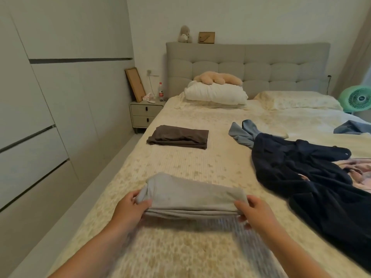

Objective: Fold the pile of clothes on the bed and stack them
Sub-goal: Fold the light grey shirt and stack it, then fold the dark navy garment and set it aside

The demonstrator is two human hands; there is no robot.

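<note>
A folded light grey garment is held just above the bed, near its front. My left hand grips its left end and my right hand grips its right end, thumbs on top and fingers underneath. A folded dark brown garment lies flat farther back on the left half of the bed. To the right sprawls the unfolded pile: a dark navy garment, a light blue piece behind it and a pink patterned piece at the right edge.
Two pillows and a beige plush toy lie by the padded headboard. A nightstand with a bottle stands left of the bed, beside white wardrobes. A green fan is at far right. Another blue cloth lies at the right.
</note>
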